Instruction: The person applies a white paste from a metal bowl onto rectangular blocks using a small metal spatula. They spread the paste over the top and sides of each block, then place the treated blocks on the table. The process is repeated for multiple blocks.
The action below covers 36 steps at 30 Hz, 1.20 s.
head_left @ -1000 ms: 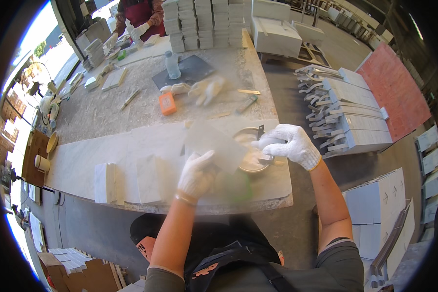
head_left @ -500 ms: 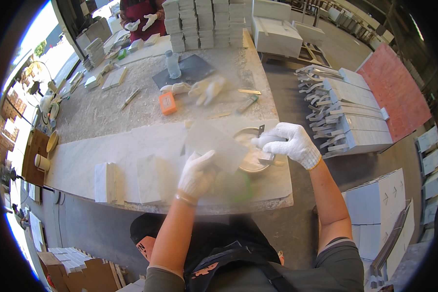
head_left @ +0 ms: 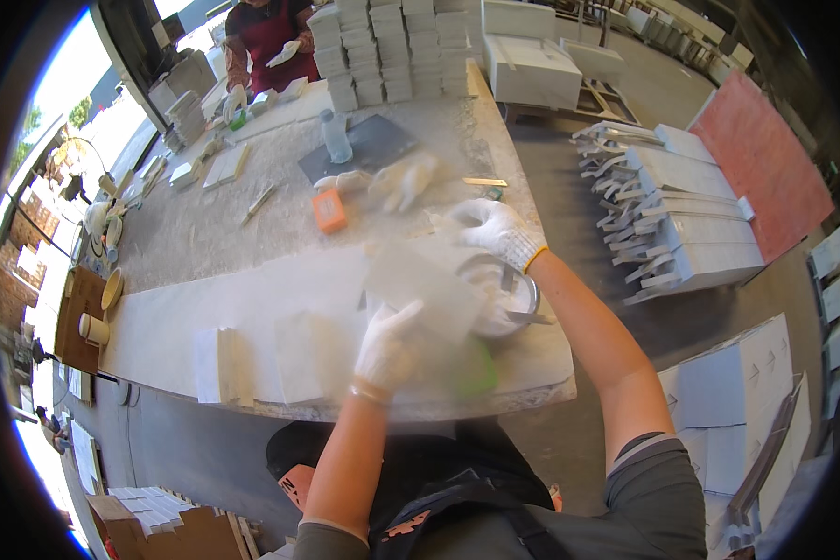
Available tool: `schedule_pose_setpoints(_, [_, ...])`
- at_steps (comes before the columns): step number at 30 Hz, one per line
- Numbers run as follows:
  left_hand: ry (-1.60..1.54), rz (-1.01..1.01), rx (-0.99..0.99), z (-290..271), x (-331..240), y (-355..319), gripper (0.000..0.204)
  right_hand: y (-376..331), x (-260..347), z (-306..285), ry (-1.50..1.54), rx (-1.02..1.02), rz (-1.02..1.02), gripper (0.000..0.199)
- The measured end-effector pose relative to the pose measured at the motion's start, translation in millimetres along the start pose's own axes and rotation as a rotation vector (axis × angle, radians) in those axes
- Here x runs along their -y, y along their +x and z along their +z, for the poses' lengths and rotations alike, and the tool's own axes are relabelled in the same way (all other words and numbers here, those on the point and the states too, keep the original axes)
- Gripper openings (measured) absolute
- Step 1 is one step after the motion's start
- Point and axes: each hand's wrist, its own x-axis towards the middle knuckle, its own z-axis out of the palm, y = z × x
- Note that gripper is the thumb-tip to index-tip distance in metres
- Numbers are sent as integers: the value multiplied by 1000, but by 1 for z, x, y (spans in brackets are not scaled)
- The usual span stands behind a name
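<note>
1. At the near right part of the long stone-dusted worktable [head_left: 196, 224], the person's white-gloved left hand [head_left: 388, 343] grips a flat, pale grey square tile [head_left: 422, 285] by its near left corner, slightly raised and tilted; haze blurs its outline.
2. To the right and farther off, the white-gloved right hand [head_left: 493, 231], with a yellow-edged cuff, reaches over the far rim of a round bowl with a grey rim [head_left: 536, 295]; its thumb and fingers curl, but whether they hold anything cannot be told. The two hands are well apart.
3. Inside the bowl lies whitish material, and a dark flat blade [head_left: 526, 317] rests across the right side of the rim.
4. Just near of the bowl sits a blurred green object [head_left: 477, 369].
5. On the near left, two white rectangular stone blocks [head_left: 217, 366] stand apart.
6. Farther back lie an orange box [head_left: 329, 212], loose white gloves [head_left: 403, 181] and a clear bottle [head_left: 336, 140] on a dark sheet [head_left: 383, 137].
7. At the far left, a co-worker in a red apron [head_left: 278, 47] stands beside tall stacks of pale tiles [head_left: 373, 51].
</note>
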Motion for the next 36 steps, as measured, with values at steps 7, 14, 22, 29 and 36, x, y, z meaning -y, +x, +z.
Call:
schedule_pose_setpoints(7, [-25, -18, -14, 5, 0, -2, 52, 27, -10, 29, -390, 226, 78, 35])
schedule_pose_setpoints(14, [20, -2, -33, 9, -2, -4, 48, -13, 5, 10, -298, -92, -119, 33])
schedule_pose_setpoints(22, [60, 36, -21, 7, 3, -1, 45, -158, 14, -35, -835, -186, 194, 36])
schedule_pose_setpoints(29, [142, 74, -5, 15, 5, 4, 42, -181, 2, -24, -474, -162, 258, 32])
schedule_pose_setpoints(36, [273, 63, 13, 17, 4, 16, 39, -157, -14, -20, -304, -271, 267, 24])
